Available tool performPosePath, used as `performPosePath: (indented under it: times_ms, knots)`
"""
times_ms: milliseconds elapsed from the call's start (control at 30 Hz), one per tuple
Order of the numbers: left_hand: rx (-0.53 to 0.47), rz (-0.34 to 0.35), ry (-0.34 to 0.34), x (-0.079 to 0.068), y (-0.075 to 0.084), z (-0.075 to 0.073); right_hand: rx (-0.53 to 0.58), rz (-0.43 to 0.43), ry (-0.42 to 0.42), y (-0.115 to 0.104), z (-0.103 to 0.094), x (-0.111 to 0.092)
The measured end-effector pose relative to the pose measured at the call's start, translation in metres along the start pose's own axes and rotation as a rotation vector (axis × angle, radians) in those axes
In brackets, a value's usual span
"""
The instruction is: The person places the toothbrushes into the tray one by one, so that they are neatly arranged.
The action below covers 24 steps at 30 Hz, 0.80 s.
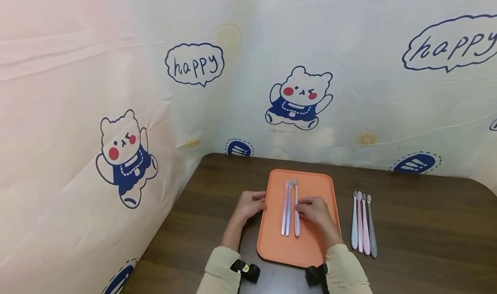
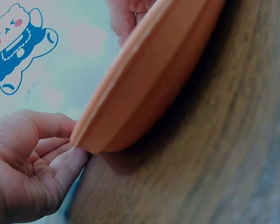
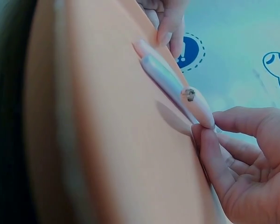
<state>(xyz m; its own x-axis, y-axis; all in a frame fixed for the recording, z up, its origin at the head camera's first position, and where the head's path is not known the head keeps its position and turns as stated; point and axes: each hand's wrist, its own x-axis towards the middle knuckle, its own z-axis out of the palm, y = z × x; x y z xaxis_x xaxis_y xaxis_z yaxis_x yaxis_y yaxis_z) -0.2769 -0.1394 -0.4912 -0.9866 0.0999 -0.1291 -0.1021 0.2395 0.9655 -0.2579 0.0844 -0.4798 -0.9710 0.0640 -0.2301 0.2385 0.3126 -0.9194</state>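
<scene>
An orange tray lies on the table. My left hand pinches its left rim between thumb and fingers; the left wrist view shows the fingertips at the tray's edge. Between the thumb and fingers of my right hand is a pale pink toothbrush, bristle end pointing away from me. In the right wrist view the handle end of this toothbrush stands raised over the tray, its shadow below. Left of it, a pink toothbrush and a bluish-lilac toothbrush lie side by side on the tray.
Right of the tray, several more toothbrushes lie in a row on the dark wooden table: a light blue one, pink ones and a grey one. A printed cloth hangs behind and to the left.
</scene>
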Motion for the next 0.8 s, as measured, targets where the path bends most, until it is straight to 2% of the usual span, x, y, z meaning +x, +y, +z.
performPosePath:
  times_ms: [167,500,800]
  knots:
    - [-0.01,0.006,0.002,0.0011,-0.0016,0.0009,-0.036,0.009,-0.005,-0.0018,0.0013,-0.0001]
    - [-0.006,-0.005,0.002,0.0017,-0.002,0.001,-0.04,0.009,-0.003,-0.006,0.0028,-0.0005]
    - [-0.013,-0.001,0.0,0.0016,-0.0013,0.001,-0.075,-0.019,0.003,-0.0047,0.0037,-0.0001]
